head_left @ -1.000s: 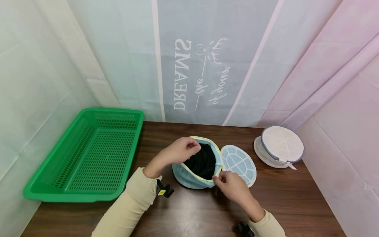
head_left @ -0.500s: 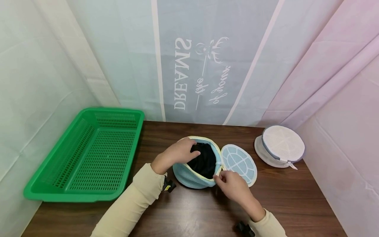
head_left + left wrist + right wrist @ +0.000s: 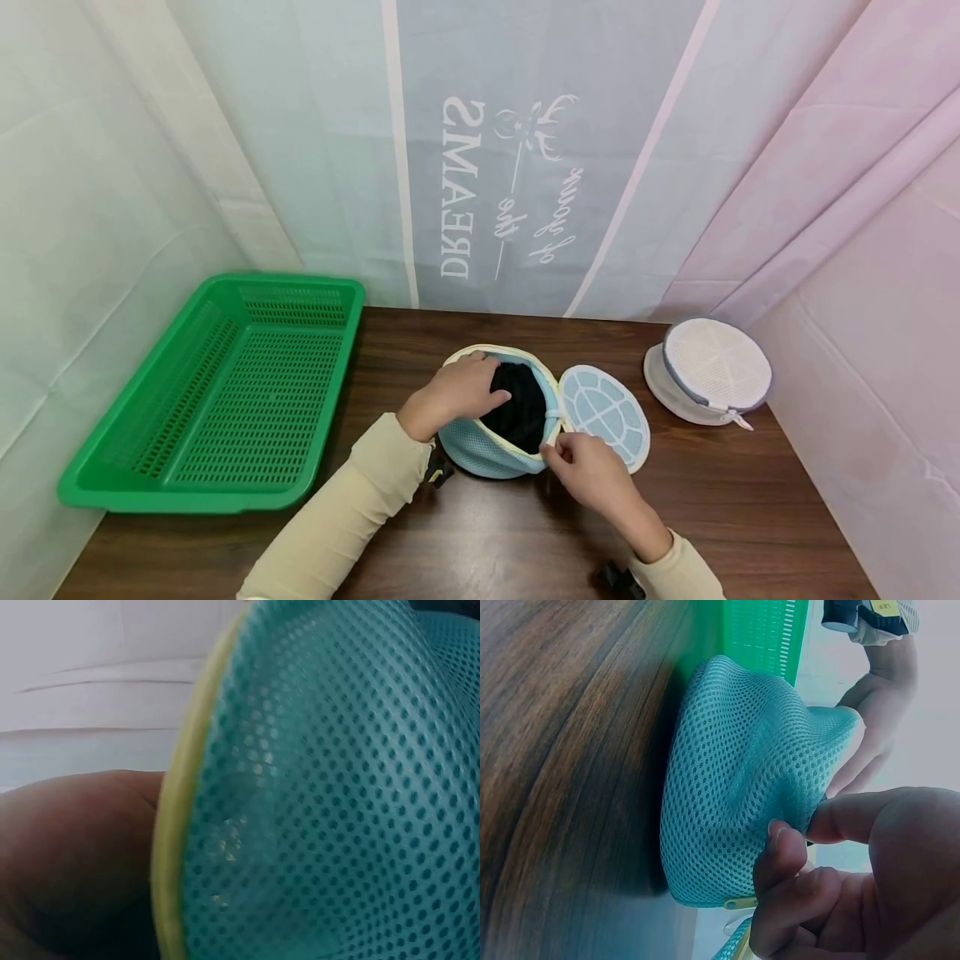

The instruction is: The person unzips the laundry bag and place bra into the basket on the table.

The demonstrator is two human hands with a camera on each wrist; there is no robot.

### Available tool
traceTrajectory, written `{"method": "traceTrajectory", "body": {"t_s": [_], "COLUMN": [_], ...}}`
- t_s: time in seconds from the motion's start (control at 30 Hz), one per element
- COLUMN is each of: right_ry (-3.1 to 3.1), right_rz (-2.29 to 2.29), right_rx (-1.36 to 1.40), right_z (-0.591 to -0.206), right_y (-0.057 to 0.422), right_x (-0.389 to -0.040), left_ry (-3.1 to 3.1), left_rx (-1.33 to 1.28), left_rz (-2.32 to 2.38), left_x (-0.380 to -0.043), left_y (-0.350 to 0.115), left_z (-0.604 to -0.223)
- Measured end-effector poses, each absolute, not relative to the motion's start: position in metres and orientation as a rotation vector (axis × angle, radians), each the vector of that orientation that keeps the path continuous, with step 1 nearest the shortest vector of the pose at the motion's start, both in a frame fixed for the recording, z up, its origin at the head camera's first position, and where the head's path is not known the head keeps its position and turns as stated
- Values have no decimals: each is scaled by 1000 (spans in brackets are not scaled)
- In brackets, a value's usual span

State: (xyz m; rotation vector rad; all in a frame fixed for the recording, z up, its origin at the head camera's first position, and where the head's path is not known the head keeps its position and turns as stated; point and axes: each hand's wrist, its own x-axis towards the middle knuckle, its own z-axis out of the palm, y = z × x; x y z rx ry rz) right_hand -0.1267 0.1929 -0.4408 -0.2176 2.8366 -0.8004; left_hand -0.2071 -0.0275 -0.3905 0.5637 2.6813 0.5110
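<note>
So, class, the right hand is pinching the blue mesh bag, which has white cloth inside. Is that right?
Not quite: the cloth inside is black, as the head view shows. The right hand is indeed pinching the blue mesh bag.

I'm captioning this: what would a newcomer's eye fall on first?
Likely the big green basket, at the left of the table. Next, the blue bag at the centre, with black cloth inside, its lid open to the right, the left hand at the bag's opening and the right hand pinching its edge. A white bag sits at the far right.
</note>
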Motion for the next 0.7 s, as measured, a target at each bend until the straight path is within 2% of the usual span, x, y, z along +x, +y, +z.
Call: {"method": "traceTrajectory", "body": {"t_s": [0.7], "right_ry": [2832], "right_rz": [-795], "right_rx": [-213], "right_z": [-441], "right_y": [192], "right_x": [-127], "left_ry": [2760], "left_rx": [599], "left_rz": [542], "left_x": [-220], "left_y": [-28], "left_z": [-402]}}
